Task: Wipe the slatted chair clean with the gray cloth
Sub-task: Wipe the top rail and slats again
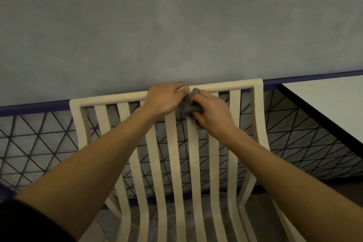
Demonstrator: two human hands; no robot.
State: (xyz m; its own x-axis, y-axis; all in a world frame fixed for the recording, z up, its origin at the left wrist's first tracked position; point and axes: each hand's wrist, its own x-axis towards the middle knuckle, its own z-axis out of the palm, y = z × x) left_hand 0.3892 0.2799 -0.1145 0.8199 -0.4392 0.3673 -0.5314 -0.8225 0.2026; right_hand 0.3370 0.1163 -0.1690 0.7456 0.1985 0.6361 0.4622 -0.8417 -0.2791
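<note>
Left grip [165, 100] curled, right grip [213, 114] seemingly clenched, forearms [88, 165] outstretched

grey wall [176, 25], perhaps white table [334, 104]

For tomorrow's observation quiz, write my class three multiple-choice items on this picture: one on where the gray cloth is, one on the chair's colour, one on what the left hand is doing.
1. Where is the gray cloth?
A) on the seat
B) on a back slat just under the top rail
C) in a bucket

2. What colour is the slatted chair?
A) cream
B) black
C) red

3. What is the left hand doing?
A) hanging idle
B) holding the top rail
C) carrying the cloth

Answers:
1 B, the right hand holds it against the slat there.
2 A, every slat and rail is cream.
3 B, its fingers curl over the rail.
</note>
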